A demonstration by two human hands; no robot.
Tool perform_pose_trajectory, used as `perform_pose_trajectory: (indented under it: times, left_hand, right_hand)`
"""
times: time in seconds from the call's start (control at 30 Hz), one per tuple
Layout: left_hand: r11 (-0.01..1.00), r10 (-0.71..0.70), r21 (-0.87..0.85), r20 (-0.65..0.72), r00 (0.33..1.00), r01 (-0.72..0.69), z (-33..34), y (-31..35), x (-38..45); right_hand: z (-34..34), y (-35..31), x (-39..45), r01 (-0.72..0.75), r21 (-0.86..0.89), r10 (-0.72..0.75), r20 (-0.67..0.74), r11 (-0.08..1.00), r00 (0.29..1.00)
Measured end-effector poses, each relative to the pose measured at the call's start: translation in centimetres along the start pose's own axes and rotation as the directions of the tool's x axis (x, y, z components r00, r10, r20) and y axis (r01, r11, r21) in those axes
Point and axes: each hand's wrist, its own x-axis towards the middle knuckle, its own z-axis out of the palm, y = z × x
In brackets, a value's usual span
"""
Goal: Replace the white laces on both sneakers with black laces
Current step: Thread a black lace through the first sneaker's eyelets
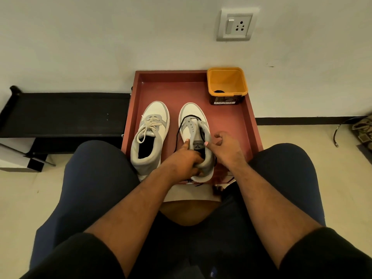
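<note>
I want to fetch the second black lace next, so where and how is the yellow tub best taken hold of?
Judging by its pose, take the yellow tub by its thick rolled rim, from the near side. It stands upright and open-topped in the red tray's far right corner, the wall close behind it, so a grip on the near rim looks easiest.

Tray [231,125]: reddish-brown. Left sneaker [149,135]: white with grey panels, cream-white lace [148,127]. Right sneaker [194,125]: white and grey, black lace [179,127], black tongue label with white lettering. Tub [227,85] at the tray's 1 o'clock corner: yellow above, dark printed base. Wall: off-white
</note>
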Motion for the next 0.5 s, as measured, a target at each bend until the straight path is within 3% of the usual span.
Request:
perform_pose_trajectory:
  times: [0.07,0.13,0.17,0.23,0.3,0.4,0.5]
  left_hand:
    - [0.984,0.019,-0.175,-0.039,0.999,-0.025,-0.9,-0.3,-0.4]
    - [0.864,-0.114,-0.502,-0.255,0.96,-0.031,-2.0,-0.7,-0.4]
    - [0.79,-0.246,-0.61,-0.399,0.883,-0.056,-2.5,-0.8,0.0]
    - [0.786,-0.434,-0.618,-0.571,0.697,-0.017,-3.2,-1.4,1.5]
    - [0.765,-0.54,-0.634,-0.538,0.648,0.111,-3.6,-1.7,3.3]
    - [0.637,-0.643,-0.729,-0.325,0.694,0.249,-3.6,-2.1,5.1]
    - [0.682,-0.623,-0.647,-0.271,0.734,0.341,-2.6,-3.0,5.9]
  right_hand:
    - [0.2,0.0,0.1,0.018,-0.025,-0.018,-0.009,1.0,1.0]
    - [0.3,0.0,0.2,0.02,-0.029,-0.021,-0.015,0.999,1.0]
    - [0.2,-0.1,0.1,0.015,-0.018,-0.015,-0.015,1.0,1.0]
    - [-0.2,-0.4,-0.1,0.006,0.011,-0.006,0.009,1.0,1.0]
    - [-0.5,-0.8,-0.3,0.01,0.016,-0.011,0.042,1.0,0.999]
    - [-0.7,-0.9,-0.3,0.003,0.018,-0.004,0.068,1.0,0.998]
    - [-0.7,-0.8,-0.3,0.007,0.048,-0.01,0.075,0.999,0.997]
